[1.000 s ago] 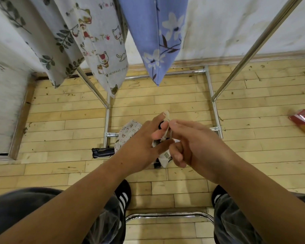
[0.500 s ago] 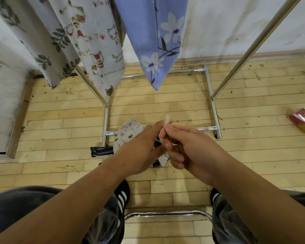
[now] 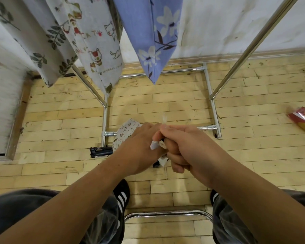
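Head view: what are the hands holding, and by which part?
A small whitish item, kind unclear, pinched mid-length by the left hand and right hand; its ends stick out.

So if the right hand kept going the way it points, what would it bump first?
The left hand: the right hand touches it, a white bit pinched between them.

Floor (image 3: pixel 183 106) of pale wood planks, matt and scuffed; rack (image 3: pixel 208 85) of glossy chromed metal tube; hanging cloths (image 3: pixel 95 41) of matt printed weave; wrapper (image 3: pixel 301 118) of shiny plastic; white scrap (image 3: pixel 154 145) thin, crumpled, paper or film unclear.
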`<state>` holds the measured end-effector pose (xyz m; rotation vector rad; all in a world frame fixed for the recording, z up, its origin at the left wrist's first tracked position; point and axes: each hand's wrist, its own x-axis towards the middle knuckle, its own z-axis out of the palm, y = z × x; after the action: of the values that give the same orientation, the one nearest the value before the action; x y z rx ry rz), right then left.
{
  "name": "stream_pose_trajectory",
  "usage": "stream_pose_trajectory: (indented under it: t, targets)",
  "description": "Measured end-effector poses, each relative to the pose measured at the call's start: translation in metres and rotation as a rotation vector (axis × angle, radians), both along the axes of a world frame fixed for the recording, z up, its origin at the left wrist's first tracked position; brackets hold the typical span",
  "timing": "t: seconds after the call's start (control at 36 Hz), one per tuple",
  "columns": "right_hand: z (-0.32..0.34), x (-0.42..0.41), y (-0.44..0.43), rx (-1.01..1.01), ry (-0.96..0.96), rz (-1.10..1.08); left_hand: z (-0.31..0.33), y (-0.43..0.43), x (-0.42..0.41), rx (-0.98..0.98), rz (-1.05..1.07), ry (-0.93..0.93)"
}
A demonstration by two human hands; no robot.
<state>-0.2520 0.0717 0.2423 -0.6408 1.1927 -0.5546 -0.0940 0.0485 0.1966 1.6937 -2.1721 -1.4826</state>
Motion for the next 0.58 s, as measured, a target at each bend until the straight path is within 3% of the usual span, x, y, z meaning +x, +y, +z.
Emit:
stream_pose_trajectory:
  t: [0.19, 0.47, 0.58]
  targets:
    - [-0.004, 0.003, 0.002, 0.061, 0.174, 0.064, 0.003, 0.002, -0.003, 0.017, -0.085, 0.072]
    - [0.000, 0.011, 0.009, -0.054, 0.274, 0.140, -0.004, -0.002, -0.006, 0.093, -0.220, -0.171]
    - [0.000, 0.011, 0.010, -0.089, 0.299, 0.116, -0.006, -0.003, -0.003, 0.091, -0.157, -0.083]
